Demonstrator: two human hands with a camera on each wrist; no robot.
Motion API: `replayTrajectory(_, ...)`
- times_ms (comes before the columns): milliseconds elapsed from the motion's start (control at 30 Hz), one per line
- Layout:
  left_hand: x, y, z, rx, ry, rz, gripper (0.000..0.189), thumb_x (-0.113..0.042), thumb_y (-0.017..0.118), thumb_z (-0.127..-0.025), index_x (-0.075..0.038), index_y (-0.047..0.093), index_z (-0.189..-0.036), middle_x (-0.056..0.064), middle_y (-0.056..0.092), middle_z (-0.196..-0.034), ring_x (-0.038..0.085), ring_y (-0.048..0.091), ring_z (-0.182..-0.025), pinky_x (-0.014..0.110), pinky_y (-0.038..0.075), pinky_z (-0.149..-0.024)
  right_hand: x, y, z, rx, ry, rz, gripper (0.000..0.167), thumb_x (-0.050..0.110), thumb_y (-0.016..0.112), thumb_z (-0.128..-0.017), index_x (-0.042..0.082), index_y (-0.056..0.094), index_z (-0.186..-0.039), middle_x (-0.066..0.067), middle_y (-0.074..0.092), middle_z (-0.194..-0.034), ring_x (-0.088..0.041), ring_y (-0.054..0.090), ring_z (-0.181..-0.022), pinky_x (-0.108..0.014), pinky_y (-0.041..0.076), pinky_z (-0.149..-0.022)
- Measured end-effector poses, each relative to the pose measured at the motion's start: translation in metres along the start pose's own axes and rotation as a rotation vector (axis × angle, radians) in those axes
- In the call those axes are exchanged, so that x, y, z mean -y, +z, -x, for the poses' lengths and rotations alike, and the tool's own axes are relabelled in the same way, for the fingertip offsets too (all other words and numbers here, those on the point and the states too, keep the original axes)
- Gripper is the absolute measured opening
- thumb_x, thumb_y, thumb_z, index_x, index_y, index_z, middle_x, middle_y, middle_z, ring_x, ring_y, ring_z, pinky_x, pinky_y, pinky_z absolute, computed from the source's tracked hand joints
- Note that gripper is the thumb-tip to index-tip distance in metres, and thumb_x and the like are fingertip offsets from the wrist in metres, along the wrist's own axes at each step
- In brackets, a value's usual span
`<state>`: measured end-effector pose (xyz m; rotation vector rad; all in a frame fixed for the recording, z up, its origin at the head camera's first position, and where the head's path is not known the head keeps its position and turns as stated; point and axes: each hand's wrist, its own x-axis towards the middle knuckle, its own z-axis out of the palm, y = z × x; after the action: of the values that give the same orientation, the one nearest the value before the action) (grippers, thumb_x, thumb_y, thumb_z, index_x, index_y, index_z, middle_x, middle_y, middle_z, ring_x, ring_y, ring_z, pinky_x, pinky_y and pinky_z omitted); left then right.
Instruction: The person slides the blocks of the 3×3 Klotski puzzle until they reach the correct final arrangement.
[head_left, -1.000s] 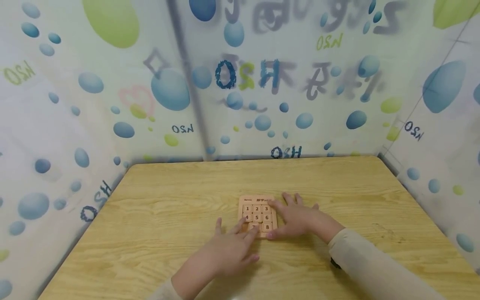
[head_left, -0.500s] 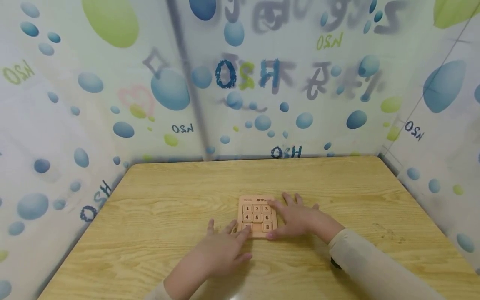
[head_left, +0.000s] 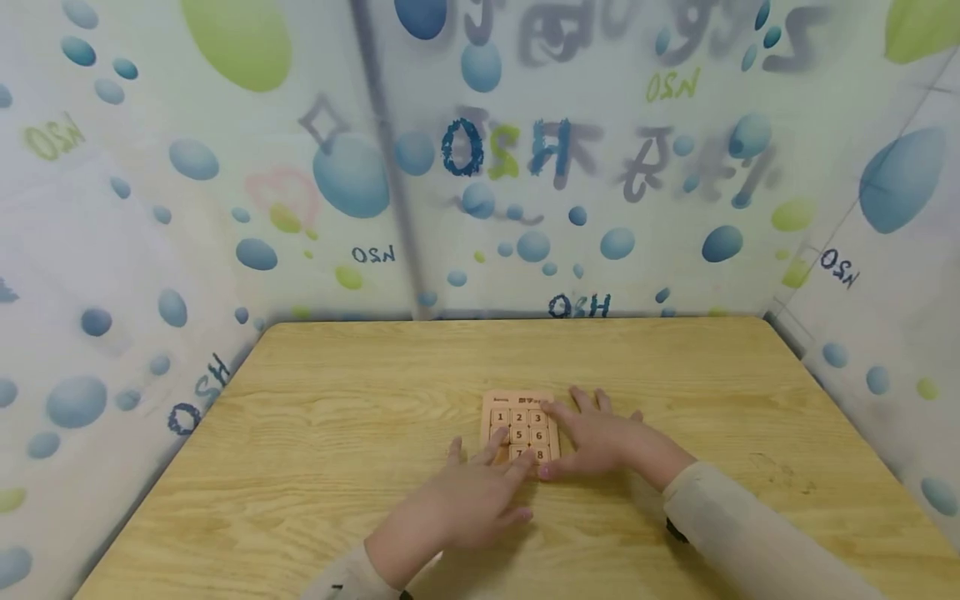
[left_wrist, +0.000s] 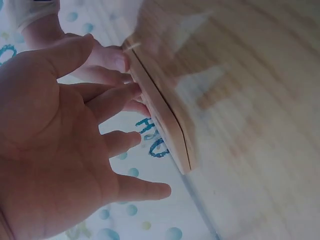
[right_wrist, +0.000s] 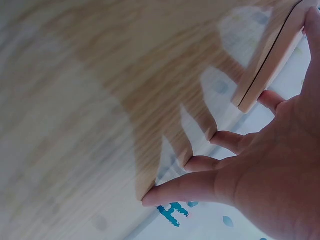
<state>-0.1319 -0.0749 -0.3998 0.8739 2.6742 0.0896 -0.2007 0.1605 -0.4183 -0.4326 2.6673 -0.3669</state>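
A small wooden sliding number puzzle [head_left: 525, 398] lies flat on the table in the head view, with tiles 1, 2, 3, 5, 6, 7 and 8 readable. My left hand [head_left: 467, 504] reaches over it from the lower left, one fingertip on the tile 7 [head_left: 517, 453] near tile 8. Another finger covers the left spot of the middle row. At the right side, my right hand [head_left: 603, 440] steadies the board, index finger at the upper corner and thumb at the lower one. Its other fingers are spread on the table. Both wrist views show the board's edge [left_wrist: 162, 112] beside straight fingers.
The wooden table [head_left: 360, 375] has a glossy top that reflects the hands. Behind and at both sides stand pale curtains [head_left: 442, 225] printed with blue and green drops and lettering.
Tile 7 went left to the bottom-left corner half a second ago and is now back in the bottom middle. My left hand followed it both ways. The right hand stays at the board.
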Motion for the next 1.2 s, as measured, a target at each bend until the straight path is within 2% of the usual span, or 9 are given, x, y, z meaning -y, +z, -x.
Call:
replayTrajectory(100, 0.002, -0.002, -0.002, -0.003, -0.009, -0.002, 0.077, -0.061, 0.048, -0.108, -0.023, 0.026, -0.171, 0.000, 0.028, -0.176, 0.029, 0.011, -0.169, 0.081, 0.020, -0.123, -0.001, 0.001, 0.001, 0.005, -0.004, -0.007, 0.111, 0.085, 0.069, -0.080, 0.034, 0.027, -0.170, -0.024, 0.008, -0.179, -0.069, 0.006, -0.156, -0.103, 0.007, -0.094)
replayTrajectory(300, 0.012, -0.002, 0.002, -0.034, -0.094, -0.031, 0.083, -0.061, 0.050, -0.107, -0.012, 0.026, -0.170, 0.006, 0.025, -0.178, 0.032, 0.013, -0.168, 0.083, 0.019, -0.122, 0.000, 0.000, -0.001, 0.003, 0.014, 0.005, 0.110, 0.086, 0.069, -0.080, 0.037, 0.028, -0.169, -0.021, 0.008, -0.180, -0.065, 0.007, -0.159, -0.102, 0.006, -0.097)
replayTrajectory(533, -0.001, -0.006, 0.019, 0.020, -0.116, -0.089, 0.076, -0.064, 0.050, -0.106, -0.013, 0.045, -0.162, 0.005, 0.042, -0.171, 0.030, 0.028, -0.165, 0.081, 0.026, -0.121, 0.003, -0.003, -0.002, 0.004, 0.017, 0.004, 0.112, 0.086, 0.070, -0.078, 0.039, 0.027, -0.169, -0.020, 0.007, -0.180, -0.064, 0.006, -0.160, -0.101, 0.006, -0.100)
replayTrajectory(667, -0.006, -0.012, 0.006, -0.027, -0.085, -0.121, 0.069, -0.061, 0.050, -0.107, -0.017, 0.049, -0.160, 0.002, 0.045, -0.169, 0.030, 0.033, -0.163, 0.079, 0.027, -0.122, -0.001, -0.002, -0.002, 0.000, 0.025, 0.000, 0.112, 0.086, 0.071, -0.079, 0.037, 0.027, -0.169, -0.020, 0.008, -0.180, -0.064, 0.006, -0.160, -0.101, 0.006, -0.099)
replayTrajectory(767, -0.002, -0.011, -0.011, -0.076, -0.042, -0.132, 0.067, -0.061, 0.048, -0.108, -0.021, 0.046, -0.162, -0.003, 0.043, -0.171, 0.030, 0.033, -0.163, 0.081, 0.026, -0.122, -0.004, 0.001, -0.001, 0.000, 0.021, -0.008, 0.111, 0.085, 0.071, -0.079, 0.037, 0.028, -0.169, -0.021, 0.009, -0.180, -0.065, 0.006, -0.159, -0.102, 0.007, -0.098)
replayTrajectory(833, 0.002, -0.009, -0.017, -0.077, -0.026, -0.111, 0.067, -0.061, 0.047, -0.108, -0.023, 0.044, -0.163, -0.006, 0.041, -0.172, 0.032, 0.031, -0.164, 0.083, 0.022, -0.121, -0.005, 0.004, -0.001, 0.003, 0.014, -0.013, 0.111, 0.086, 0.070, -0.079, 0.037, 0.028, -0.169, -0.022, 0.009, -0.179, -0.066, 0.007, -0.159, -0.102, 0.007, -0.097)
replayTrajectory(900, 0.006, -0.006, -0.018, -0.062, -0.038, -0.095, 0.067, -0.062, 0.048, -0.108, -0.025, 0.044, -0.163, -0.007, 0.042, -0.171, 0.032, 0.030, -0.164, 0.086, 0.019, -0.120, -0.005, 0.006, -0.001, 0.005, 0.009, -0.015, 0.111, 0.087, 0.069, -0.079, 0.037, 0.028, -0.169, -0.022, 0.009, -0.180, -0.066, 0.007, -0.159, -0.102, 0.007, -0.097)
replayTrajectory(1100, 0.019, -0.008, -0.004, -0.048, -0.144, -0.073, 0.067, -0.060, 0.054, -0.106, -0.022, 0.047, -0.161, -0.004, 0.050, -0.166, 0.036, 0.029, -0.164, 0.087, 0.013, -0.120, -0.003, 0.004, 0.000, -0.006, 0.010, -0.009, 0.110, 0.086, 0.070, -0.079, 0.038, 0.028, -0.169, -0.021, 0.008, -0.180, -0.065, 0.007, -0.159, -0.102, 0.006, -0.097)
replayTrajectory(1200, 0.017, -0.010, -0.005, -0.049, -0.115, -0.089, 0.068, -0.060, 0.053, -0.106, -0.021, 0.047, -0.161, -0.004, 0.047, -0.168, 0.036, 0.028, -0.165, 0.086, 0.015, -0.120, -0.002, 0.003, 0.001, -0.002, 0.010, -0.006, 0.110, 0.086, 0.069, -0.079, 0.038, 0.028, -0.169, -0.022, 0.008, -0.180, -0.065, 0.007, -0.159, -0.102, 0.006, -0.097)
